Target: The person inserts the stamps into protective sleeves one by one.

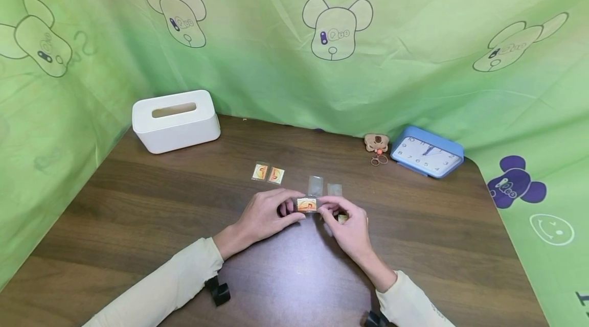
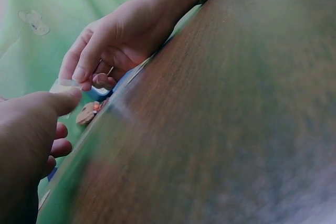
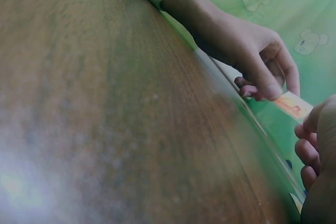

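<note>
Here, the card (image 1: 307, 205) runs lengthwise left to right

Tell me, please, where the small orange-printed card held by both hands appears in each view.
Head: the card is below centre, slightly right, between the left hand and the right hand.
Left wrist: left side, just above mid-height, a pale, partly hidden sliver.
Right wrist: toward the right edge, about mid-height, orange print showing.
Shared landmark: the green curtain, behind the hands in all three.

card (image 1: 306, 205) between fingers (image 1: 339, 202), packets (image 1: 315, 185) behind
</note>
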